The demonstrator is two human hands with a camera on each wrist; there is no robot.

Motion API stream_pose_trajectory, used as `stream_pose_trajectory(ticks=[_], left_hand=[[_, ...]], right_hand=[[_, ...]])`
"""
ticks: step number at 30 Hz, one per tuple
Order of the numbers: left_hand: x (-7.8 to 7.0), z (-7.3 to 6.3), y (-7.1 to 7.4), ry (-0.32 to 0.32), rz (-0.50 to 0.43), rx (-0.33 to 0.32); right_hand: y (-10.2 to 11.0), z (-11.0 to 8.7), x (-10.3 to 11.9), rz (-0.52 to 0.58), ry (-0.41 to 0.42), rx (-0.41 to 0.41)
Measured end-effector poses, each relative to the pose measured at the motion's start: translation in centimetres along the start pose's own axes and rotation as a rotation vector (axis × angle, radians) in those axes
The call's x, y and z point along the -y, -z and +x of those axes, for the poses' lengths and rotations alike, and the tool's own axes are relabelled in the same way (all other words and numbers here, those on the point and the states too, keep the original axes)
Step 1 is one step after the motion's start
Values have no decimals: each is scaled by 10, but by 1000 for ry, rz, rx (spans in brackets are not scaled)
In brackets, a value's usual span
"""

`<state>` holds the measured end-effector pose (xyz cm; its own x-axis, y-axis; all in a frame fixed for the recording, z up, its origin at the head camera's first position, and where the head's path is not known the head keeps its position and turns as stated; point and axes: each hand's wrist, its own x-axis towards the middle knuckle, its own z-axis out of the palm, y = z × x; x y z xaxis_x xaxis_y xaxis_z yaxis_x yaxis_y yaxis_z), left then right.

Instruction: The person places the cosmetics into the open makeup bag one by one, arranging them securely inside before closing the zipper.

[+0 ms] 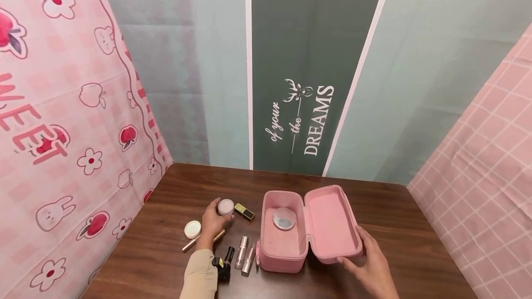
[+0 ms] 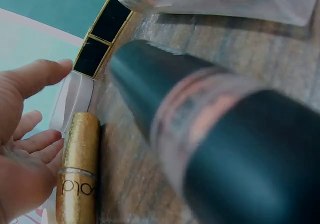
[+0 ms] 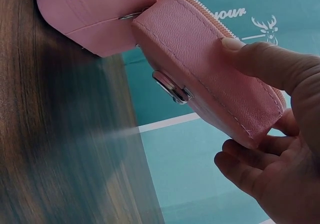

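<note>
A small round jar [image 1: 226, 206] with a pale pink top sits between the thumb and fingers of my left hand [image 1: 214, 225], which grips it at the table. Close by it lie a black-and-gold lipstick [image 1: 244, 212] and a gold lipstick tube [image 2: 77, 169], the latter partly under the hand in the head view. My right hand [image 1: 367, 262] holds the lid [image 1: 334, 225] of a pink cosmetic case [image 1: 284, 262], thumb on the outside and fingers behind the edge. The lid stands swung out to the right. Inside the case lies a round, shiny, silver-pink compact [image 1: 284, 218].
Left of the hand are a round white-topped container [image 1: 192, 229] and a thin stick-like cosmetic [image 1: 190, 244]. Two clear-and-pink tubes [image 1: 242, 252] and a black tube [image 1: 229, 255] lie between the left forearm and the case. Fabric backdrops surround the wooden table [image 1: 386, 216].
</note>
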<state>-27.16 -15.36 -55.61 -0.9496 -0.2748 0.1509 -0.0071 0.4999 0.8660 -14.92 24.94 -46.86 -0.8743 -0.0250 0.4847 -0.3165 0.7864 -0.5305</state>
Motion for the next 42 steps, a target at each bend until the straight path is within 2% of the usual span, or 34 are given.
stream_pose_trajectory(ticks=[4, 13, 18, 23, 28, 36, 42], left_hand=[[-4, 3, -1, 12, 46, 12], [-13, 9, -5, 32, 209, -5], [-12, 8, -7, 39, 238, -30], [-13, 8, -7, 78, 230, -65], [-18, 3, -3, 114, 166, -103], [-23, -6, 4, 22, 34, -169], [-21, -9, 4, 6, 9, -188]], right_hand=[[1, -1, -1, 9, 1, -2], [0, -1, -4, 43, 6, 8], [-1, -2, -5, 59, 22, -4], [-1, -1, -3, 39, 15, -4], [0, -1, -3, 24, 7, -5], [-1, -3, -2, 10, 9, -6], [-1, -3, -2, 11, 4, 3]])
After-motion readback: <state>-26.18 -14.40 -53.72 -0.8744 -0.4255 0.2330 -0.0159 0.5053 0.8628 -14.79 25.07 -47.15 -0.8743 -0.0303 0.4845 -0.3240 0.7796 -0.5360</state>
